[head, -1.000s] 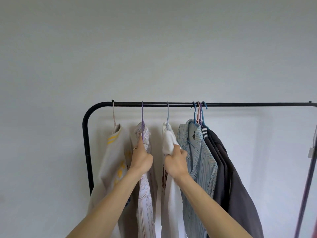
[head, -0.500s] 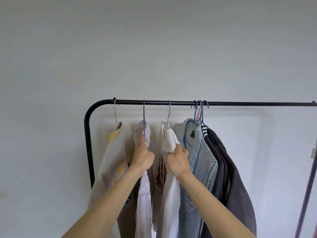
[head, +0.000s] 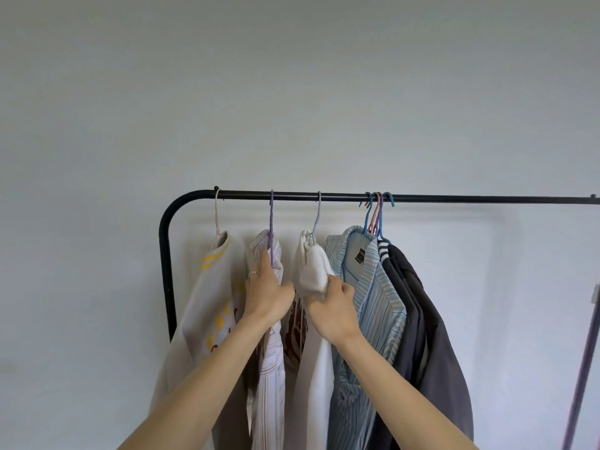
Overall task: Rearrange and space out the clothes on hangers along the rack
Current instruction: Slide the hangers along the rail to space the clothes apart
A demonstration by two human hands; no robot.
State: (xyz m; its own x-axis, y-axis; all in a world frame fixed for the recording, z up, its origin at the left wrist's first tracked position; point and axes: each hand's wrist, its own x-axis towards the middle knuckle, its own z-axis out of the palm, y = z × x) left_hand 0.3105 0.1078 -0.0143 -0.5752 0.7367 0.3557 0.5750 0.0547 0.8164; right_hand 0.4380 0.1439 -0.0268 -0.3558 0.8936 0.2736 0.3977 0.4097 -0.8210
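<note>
Head view: left hand (head: 268, 295) clamps the pale striped shirt (head: 271, 358) under its purple hanger (head: 271, 222), right hand (head: 334, 308) pinches the white garment's (head: 313, 267) shoulder; both hang from the black rack (head: 454, 199), left of the bunched blue shirt (head: 373, 297).

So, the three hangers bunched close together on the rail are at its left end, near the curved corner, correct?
Not quite. The head view shows the three bunched hangers sitting right of the middle of the visible rail, above the blue striped shirt and the dark jackets. Near the curved corner the hangers hang singly, well apart.
</note>
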